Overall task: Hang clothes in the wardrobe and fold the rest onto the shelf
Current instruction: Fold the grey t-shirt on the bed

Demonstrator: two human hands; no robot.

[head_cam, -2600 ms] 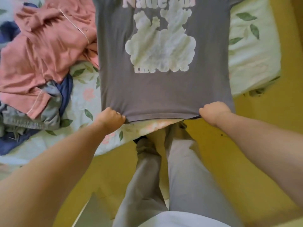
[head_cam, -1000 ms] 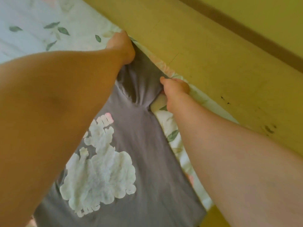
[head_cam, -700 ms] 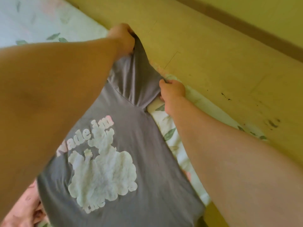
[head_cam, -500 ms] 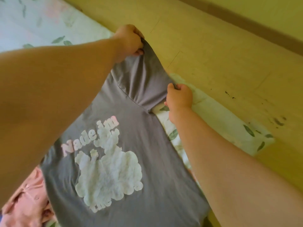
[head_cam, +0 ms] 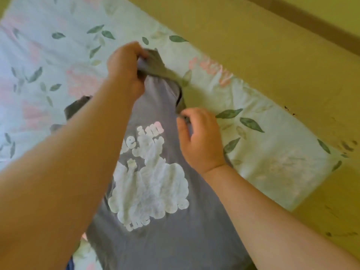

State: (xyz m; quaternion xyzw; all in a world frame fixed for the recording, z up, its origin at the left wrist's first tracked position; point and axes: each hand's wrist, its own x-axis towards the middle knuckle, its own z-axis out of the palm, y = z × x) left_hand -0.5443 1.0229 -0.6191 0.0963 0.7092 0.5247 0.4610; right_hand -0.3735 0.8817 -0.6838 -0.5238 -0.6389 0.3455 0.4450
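Sleeve (head_cam: 163, 72) drawn inward — left hand (head_cam: 124, 69) and right hand (head_cam: 200, 137) apparently pinch its edge.

The setting is presenting as a home bedroom. A bed sheet (head_cam: 48, 55) printed with green leaves and pink flowers is covering a low sleeping surface. A grey T-shirt (head_cam: 165, 234) is lying spread on it (household laundry, not shop stock). A yellow floor (head_cam: 243, 45) with dark scuff marks is running alongside the bed edge, meeting a brown strip (head_cam: 303, 24) at the far side.
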